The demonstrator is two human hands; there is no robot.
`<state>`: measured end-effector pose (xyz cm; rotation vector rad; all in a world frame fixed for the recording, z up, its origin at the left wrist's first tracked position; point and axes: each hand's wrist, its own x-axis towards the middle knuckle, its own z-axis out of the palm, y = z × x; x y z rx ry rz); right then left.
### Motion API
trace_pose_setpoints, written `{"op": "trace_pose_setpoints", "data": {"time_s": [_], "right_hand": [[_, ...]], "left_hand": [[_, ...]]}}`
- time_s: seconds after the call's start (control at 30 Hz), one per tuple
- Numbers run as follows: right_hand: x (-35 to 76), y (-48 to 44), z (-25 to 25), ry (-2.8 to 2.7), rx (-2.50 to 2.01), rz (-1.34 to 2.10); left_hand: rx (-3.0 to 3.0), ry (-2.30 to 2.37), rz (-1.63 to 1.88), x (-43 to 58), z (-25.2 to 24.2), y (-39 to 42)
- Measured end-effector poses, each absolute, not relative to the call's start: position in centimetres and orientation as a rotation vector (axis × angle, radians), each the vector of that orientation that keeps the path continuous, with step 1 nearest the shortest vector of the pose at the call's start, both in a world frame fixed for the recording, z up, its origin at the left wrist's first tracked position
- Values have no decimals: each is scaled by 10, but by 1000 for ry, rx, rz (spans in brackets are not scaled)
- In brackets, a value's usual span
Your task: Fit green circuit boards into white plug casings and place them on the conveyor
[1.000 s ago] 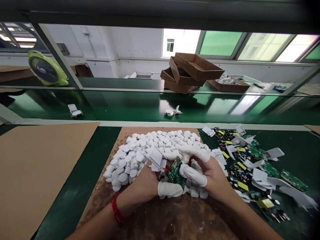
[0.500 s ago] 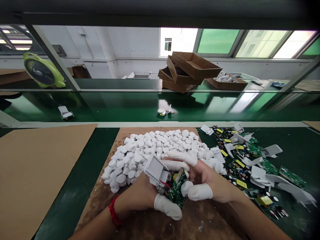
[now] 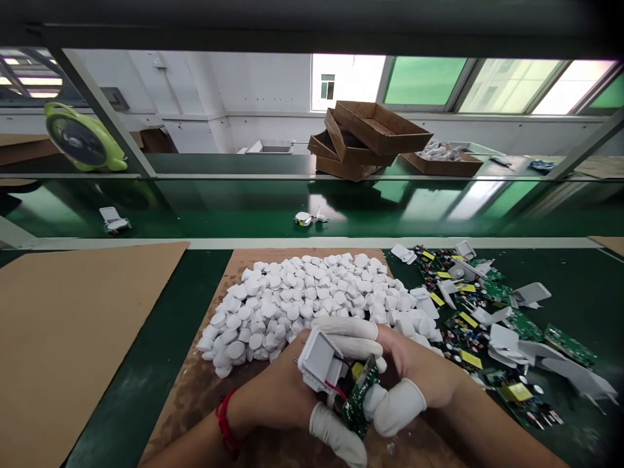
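Note:
In the lower middle, my left hand (image 3: pixel 287 383) is closed around a green circuit board (image 3: pixel 359 400) joined to a white plastic housing (image 3: pixel 319 361). A red wire and a yellow component show between housing and board. My right hand (image 3: pixel 409 377) reaches across from the other side, its covered fingers over the far side of the assembly. Between its thumb and the board sits a small white round cap (image 3: pixel 374 399), pressed against the board's face. White finger cots cover the working fingers and thumbs. Just beyond both hands lies a heap of white round caps (image 3: pixel 302 292).
Circuit boards with white housings (image 3: pixel 487 318) lie piled on the right. A brown cardboard sheet (image 3: pixel 88 325) covers the left. Behind runs a green conveyor belt (image 3: pixel 219 208) carrying two assemblies. Cardboard trays (image 3: pixel 380 133) and a green fan (image 3: pixel 82 136) stand on the shelf beyond.
Both hands have come slightly nearer and to the right with the circuit board, the cap still against it. The two assemblies on the belt have shifted left.

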<state>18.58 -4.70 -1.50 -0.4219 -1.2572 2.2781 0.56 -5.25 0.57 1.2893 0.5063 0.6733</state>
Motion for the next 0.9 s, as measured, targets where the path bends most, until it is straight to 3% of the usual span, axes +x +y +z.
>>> {"op": "trace_pose_setpoints", "data": {"time_s": [0.3,0.9], "right_hand": [[186,-55,-15,-1260,-502,2236],[174,-51,-18,-1212,-544,2098]], "left_hand": [[1301,481,563,5,12,-51],[1246,670,690,-2,-3,-55]]}}
